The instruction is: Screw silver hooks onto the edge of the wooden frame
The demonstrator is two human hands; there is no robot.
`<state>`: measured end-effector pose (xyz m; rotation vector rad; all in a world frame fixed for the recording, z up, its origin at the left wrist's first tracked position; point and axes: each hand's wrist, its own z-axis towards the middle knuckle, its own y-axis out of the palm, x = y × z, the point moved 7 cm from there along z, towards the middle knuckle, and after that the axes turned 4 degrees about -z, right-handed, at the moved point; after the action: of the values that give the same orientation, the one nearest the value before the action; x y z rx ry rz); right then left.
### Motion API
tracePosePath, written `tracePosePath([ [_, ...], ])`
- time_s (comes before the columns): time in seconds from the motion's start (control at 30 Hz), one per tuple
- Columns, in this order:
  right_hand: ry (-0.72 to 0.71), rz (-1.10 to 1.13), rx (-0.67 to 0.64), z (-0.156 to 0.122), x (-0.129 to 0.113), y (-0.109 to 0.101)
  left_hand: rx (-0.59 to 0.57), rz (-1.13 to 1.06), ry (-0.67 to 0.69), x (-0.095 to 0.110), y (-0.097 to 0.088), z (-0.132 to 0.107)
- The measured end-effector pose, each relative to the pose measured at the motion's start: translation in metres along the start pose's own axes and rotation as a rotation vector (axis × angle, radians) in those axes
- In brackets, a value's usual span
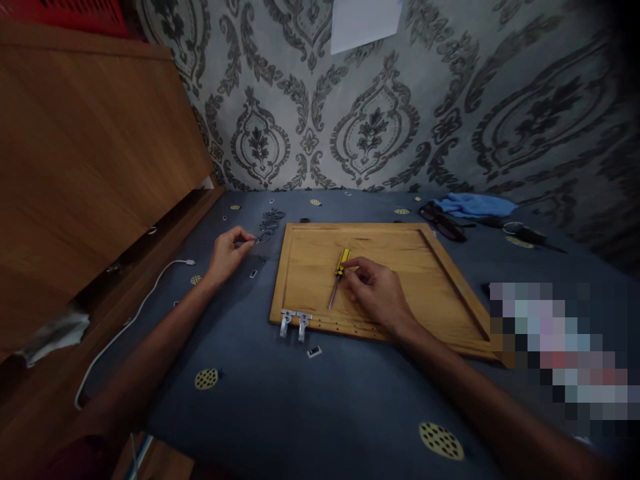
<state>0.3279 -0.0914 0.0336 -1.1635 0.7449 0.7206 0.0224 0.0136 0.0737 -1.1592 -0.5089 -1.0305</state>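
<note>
A wooden cabinet door panel (425, 293) lies flat on a blue patterned cloth (310, 407). Two metal hinges (295, 322) hang off its near left edge. A screwdriver (338, 275) with a yellow and black handle lies on the panel. My right hand (376, 291) rests on the panel, fingers curled, fingertips touching the screwdriver's handle. My left hand (229, 252) is left of the panel, pinching a small metal piece beside a pile of metal hardware (271, 223).
A white cable (131, 319) runs along the left by a wooden headboard (85, 153). Black glasses (443, 223), a blue cloth (474, 204) and a dark tool (530, 234) lie at the back right. Small parts are scattered on the cloth.
</note>
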Motion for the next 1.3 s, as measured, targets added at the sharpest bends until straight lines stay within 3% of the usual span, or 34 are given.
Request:
tracePosePath([
  [0.23,-0.215,-0.017,0.058,-0.011,-0.024,-0.003,-0.201,-0.402,-0.139,0.026,0.03,-0.031],
  [0.43,-0.487,0.002,-0.021,-0.044,-0.064,0.006,-0.376,-0.556,-0.186,0.061,0.054,-0.055],
  [0.53,-0.607,-0.015,0.019,-0.062,-0.081,0.001,-0.47,-0.603,-0.203,0.072,0.062,-0.065],
  [0.77,-0.638,-0.009,-0.068,-0.095,-0.087,-0.002,-0.636,-0.682,-0.308,0.082,0.081,-0.085],
  [0.93,-0.523,0.098,-0.177,-0.104,-0.078,0.007,-0.701,-0.681,-0.333,0.085,0.092,-0.097],
  [1.03,-0.386,0.228,-0.218,-0.106,-0.073,0.014,-0.676,-0.616,-0.282,0.087,0.091,-0.099],
  [1.2,0.147,0.487,-0.291,-0.113,-0.05,0.033,-0.458,-0.426,-0.06,0.095,0.068,-0.088],
  [1.3,0.345,0.536,-0.311,-0.121,-0.039,0.039,-0.439,-0.298,0.009,0.096,0.06,-0.084],
])
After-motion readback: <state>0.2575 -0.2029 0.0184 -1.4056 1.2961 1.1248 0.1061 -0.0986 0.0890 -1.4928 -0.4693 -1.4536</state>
